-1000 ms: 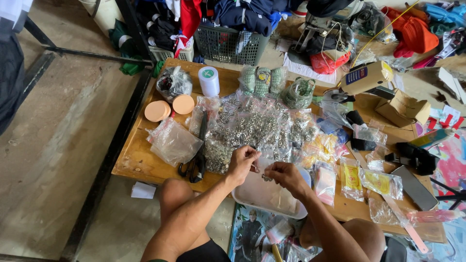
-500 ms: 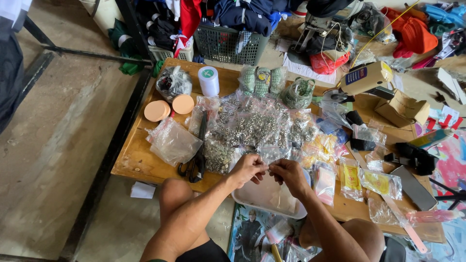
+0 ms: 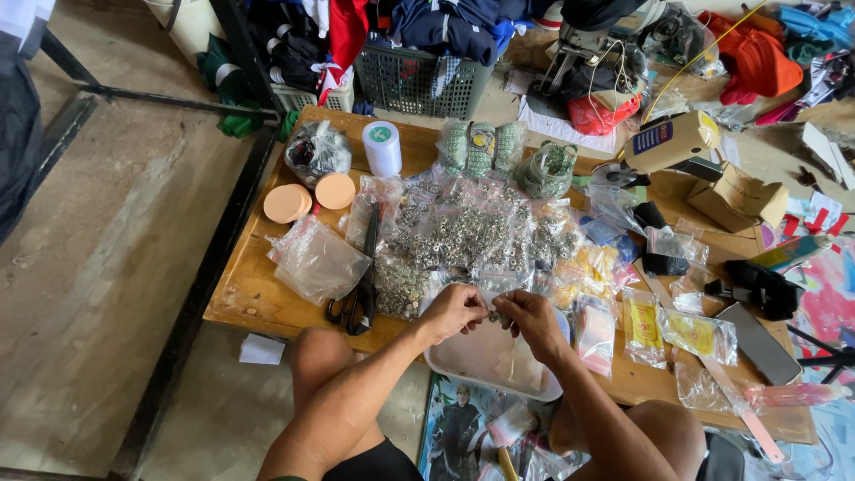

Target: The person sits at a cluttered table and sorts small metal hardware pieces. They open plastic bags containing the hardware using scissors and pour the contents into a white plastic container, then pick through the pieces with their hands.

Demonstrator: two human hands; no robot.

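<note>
My left hand (image 3: 456,311) and my right hand (image 3: 527,318) meet fingertip to fingertip over a white plastic tray (image 3: 472,365) at the near edge of a low wooden table (image 3: 258,294). Between the fingers both hands pinch a small metal piece (image 3: 492,315); its shape is too small to tell. Just beyond the hands lies a heap of clear bags filled with small silver metal parts (image 3: 463,236). Black scissors (image 3: 361,289) lie left of my left hand.
An empty clear bag (image 3: 313,260), two round peach lids (image 3: 307,198), a white tape roll (image 3: 382,147) and green bagged items (image 3: 481,147) sit on the table. Yellow packets (image 3: 663,330), a cardboard box (image 3: 739,198) and a black basket (image 3: 419,82) are around.
Both hands have stayed together over the tray, shifting slightly as the fingers work the small piece. Nothing else on the table has moved.
</note>
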